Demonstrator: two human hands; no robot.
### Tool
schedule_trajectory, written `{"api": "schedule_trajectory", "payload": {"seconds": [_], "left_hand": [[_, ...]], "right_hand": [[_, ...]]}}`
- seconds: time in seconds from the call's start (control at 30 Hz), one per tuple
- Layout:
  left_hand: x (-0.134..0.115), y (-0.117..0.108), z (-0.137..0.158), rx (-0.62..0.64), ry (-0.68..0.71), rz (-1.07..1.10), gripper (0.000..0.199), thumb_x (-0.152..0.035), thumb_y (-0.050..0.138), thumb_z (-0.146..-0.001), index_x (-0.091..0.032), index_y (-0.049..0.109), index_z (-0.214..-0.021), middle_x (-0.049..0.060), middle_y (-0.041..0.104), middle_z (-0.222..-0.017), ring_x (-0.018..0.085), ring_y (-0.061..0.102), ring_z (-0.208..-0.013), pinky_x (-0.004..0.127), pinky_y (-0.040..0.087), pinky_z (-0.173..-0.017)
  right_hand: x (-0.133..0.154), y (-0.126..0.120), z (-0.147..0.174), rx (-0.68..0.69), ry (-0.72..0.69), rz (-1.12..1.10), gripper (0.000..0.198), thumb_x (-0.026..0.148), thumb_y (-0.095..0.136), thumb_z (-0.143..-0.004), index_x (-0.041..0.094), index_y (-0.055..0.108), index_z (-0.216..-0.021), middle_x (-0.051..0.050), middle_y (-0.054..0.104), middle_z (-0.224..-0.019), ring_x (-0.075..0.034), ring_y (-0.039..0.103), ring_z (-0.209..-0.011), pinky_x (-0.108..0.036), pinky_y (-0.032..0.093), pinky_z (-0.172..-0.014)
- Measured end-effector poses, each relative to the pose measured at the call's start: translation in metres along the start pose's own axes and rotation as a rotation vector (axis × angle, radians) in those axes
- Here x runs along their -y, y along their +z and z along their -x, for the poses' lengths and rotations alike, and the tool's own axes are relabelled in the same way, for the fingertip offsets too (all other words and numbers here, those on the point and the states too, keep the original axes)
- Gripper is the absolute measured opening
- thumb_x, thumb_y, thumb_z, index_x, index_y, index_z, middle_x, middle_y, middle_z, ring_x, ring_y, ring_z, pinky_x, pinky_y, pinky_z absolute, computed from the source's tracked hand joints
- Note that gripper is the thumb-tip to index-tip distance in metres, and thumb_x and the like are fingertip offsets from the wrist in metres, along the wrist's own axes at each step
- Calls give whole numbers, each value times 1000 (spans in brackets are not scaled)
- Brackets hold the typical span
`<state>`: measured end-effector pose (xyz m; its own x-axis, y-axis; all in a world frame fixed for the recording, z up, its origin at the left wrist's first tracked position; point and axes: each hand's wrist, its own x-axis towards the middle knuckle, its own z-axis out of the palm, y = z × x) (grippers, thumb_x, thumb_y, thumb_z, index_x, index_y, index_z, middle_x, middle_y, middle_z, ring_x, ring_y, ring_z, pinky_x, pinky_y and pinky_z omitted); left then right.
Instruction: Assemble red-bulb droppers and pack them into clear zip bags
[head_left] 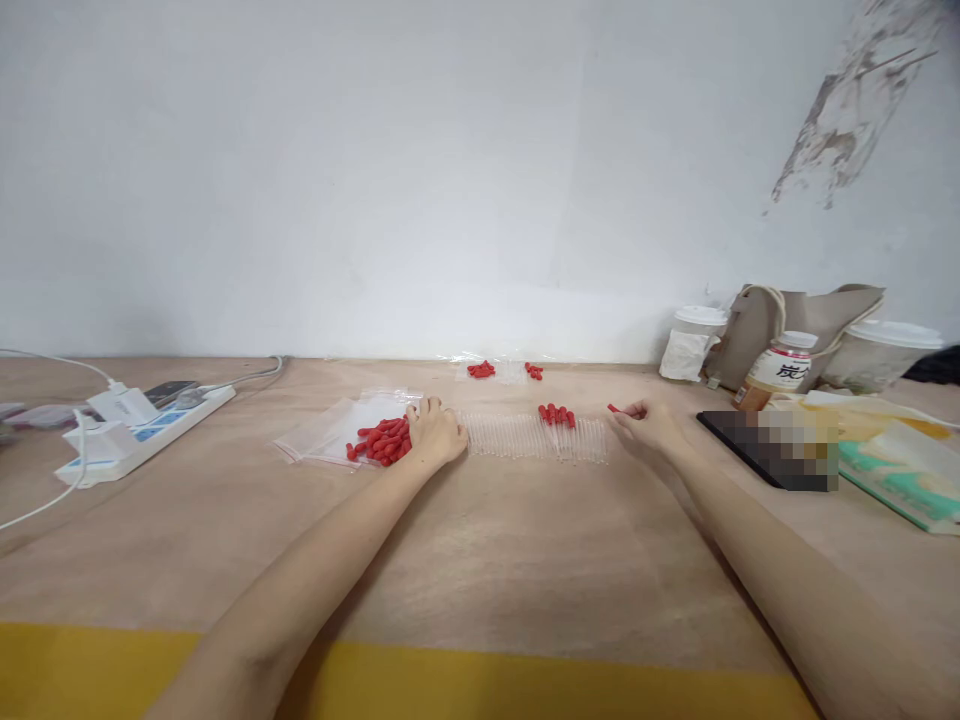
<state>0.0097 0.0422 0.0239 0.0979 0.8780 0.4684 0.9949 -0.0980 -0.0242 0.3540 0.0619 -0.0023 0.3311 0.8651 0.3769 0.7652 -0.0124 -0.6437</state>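
Note:
My right hand [643,422] pinches a red rubber bulb [614,408] at its fingertips, just off the right end of a row of thin clear tubes [502,437]. These look like dropper pipettes, lying side by side on the table. Several red bulbs [556,415] sit at the far ends of tubes toward the right of the row. Fingers bent and somewhat apart, my left hand [437,432] rests between the row's left end and a heap of loose red bulbs [381,441]. Its palm side is hidden. Under the heap lies a clear plastic bag [319,430].
Near the wall lies a clear bag [512,372] with more red bulbs. A power strip [161,430] with chargers and cables is at left. On the right are a blurred dark tablet-like object [739,445], a drink bottle [780,372], lidded cups [694,345], a grey bag [814,310] and green-printed packaging [900,475].

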Motion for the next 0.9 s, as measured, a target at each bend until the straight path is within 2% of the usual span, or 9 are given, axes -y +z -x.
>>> {"api": "schedule_trajectory", "payload": {"seconds": [0.1,0.2,0.3,0.43,0.57,0.67,0.73,0.8,0.9], "left_hand": [[-6,9,-13,46,-78,-35,25,-28,49,-72,-11,66,-77,19,53,-99,33,40,-98,46,22,-82],[-9,14,-22,95,-130,-51,23,-28,54,-67,-11,67,-76,20,54,-98,34,40,-96,46,23,-80],[-10,16,-27,127,-168,-51,19,-26,58,-65,-12,66,-75,19,54,-97,36,41,-94,45,24,-78],[-11,7,-28,110,-157,-7,21,-27,54,-70,-9,63,-76,21,53,-97,37,41,-94,45,27,-75],[-9,-17,-8,23,1,74,26,-25,40,-81,-7,58,-87,21,50,-101,34,39,-99,43,29,-76],[-1,-30,22,8,202,152,20,-23,35,-86,-15,52,-91,9,55,-97,22,45,-94,34,30,-80],[5,-29,43,15,317,199,16,-20,36,-87,-18,51,-87,3,59,-89,17,50,-86,31,29,-83],[10,-24,58,-63,458,325,18,-16,34,-87,-17,51,-89,2,61,-85,16,51,-80,34,26,-85],[15,-13,68,-145,518,441,23,-11,35,-87,-19,52,-101,3,63,-88,17,52,-81,35,26,-82]], "right_hand": [[23,3,10,-58,-61,-81,19,35,57,-65,17,57,-70,-4,61,-67,-14,53,-56,-24,37,-53],[52,16,29,-130,-197,-151,18,35,55,-67,17,56,-71,-4,60,-68,-14,50,-56,-25,37,-54],[78,33,55,-48,-364,-239,16,33,53,-71,17,54,-72,-3,57,-66,-14,49,-57,-25,38,-54],[98,46,86,38,-592,-310,21,23,48,-75,16,55,-93,-6,54,-77,-16,51,-69,-29,41,-62],[104,46,104,143,-712,-330,19,18,45,-78,19,59,-90,-5,51,-77,-16,50,-75,-30,42,-67],[107,43,111,209,-679,-370,16,19,46,-79,19,59,-88,-4,52,-79,-14,51,-72,-27,42,-62],[109,41,115,240,-665,-378,12,19,48,-78,18,58,-84,-4,53,-78,-14,51,-71,-26,42,-61],[111,40,119,255,-675,-368,7,20,50,-76,18,56,-79,-2,55,-74,-13,51,-70,-26,42,-64],[113,40,122,285,-707,-354,5,22,54,-75,18,56,-77,-1,57,-73,-13,52,-70,-27,42,-68]]}}
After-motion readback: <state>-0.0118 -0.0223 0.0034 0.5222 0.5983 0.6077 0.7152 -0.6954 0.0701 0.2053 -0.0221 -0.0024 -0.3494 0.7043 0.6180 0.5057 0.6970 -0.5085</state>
